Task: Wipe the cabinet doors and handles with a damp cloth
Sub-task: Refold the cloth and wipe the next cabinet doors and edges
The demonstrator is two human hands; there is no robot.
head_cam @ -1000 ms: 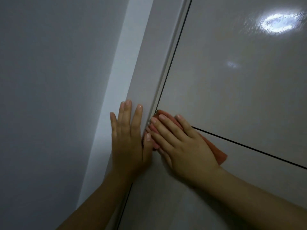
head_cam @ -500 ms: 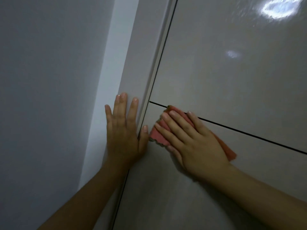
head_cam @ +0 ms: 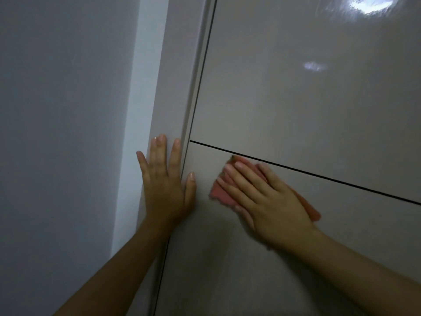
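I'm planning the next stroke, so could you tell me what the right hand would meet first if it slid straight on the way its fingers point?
Most likely the dark seam just past the right hand's fingertips, then the glossy upper door.

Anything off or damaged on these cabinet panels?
Nothing stands out. The right hand presses the pink cloth flat on the lower door; the left hand rests on the side panel. Seams run straight, no visible marks.
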